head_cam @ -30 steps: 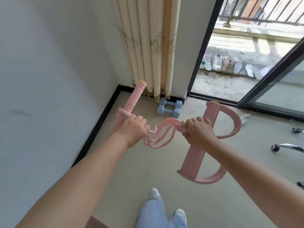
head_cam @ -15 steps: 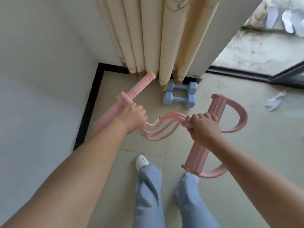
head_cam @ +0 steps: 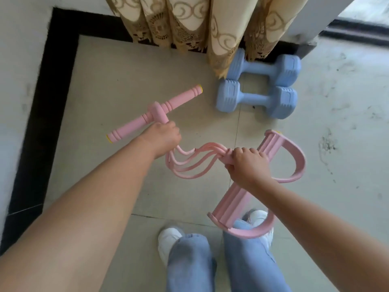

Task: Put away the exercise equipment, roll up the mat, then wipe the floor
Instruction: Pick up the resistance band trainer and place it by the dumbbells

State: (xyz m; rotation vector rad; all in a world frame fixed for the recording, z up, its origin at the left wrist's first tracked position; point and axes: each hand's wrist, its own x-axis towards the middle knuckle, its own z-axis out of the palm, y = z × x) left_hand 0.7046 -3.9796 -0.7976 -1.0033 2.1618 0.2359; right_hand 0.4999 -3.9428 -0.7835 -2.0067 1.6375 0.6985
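Two bare hands hold one pink pedal resistance puller (head_cam: pixel 189 163) in the air above the floor (head_cam: pixel 126 81), near a room corner. Left hand (head_cam: pixel 163 137) is closed round the centre joint of the puller's handle bar (head_cam: pixel 154 113) — bar runs diagonally, yellow-capped ends sticking out either side of the fist, upper end pointing toward the dumbbells. Right hand (head_cam: pixel 245 163) is clenched on the middle of the foot-pedal bar (head_cam: pixel 242 186), where the tubes join it; two curved foot loops (head_cam: pixel 294 161) arc off that bar's right side, one high, one low over the person's shoe. Elastic tubes (head_cam: pixel 189 165) hang slack between the two fists, sagging in several loops. Pair of light-blue dumbbells (head_cam: pixel 257 98) lies on the floor side by side, touching or nearly so, up against the curtain hem — far one partly under the fabric. Beige patterned curtain (head_cam: pixel 200 24) hangs along the top edge. Black baseboard (head_cam: pixel 42 102) runs down the left wall and across the back. Floor tiles to the right look scuffed with dark marks. Bottom of view: blue jeans (head_cam: pixel 221 264) and white shoes (head_cam: pixel 168 241), feet standing on the tiles. Mat not in view.
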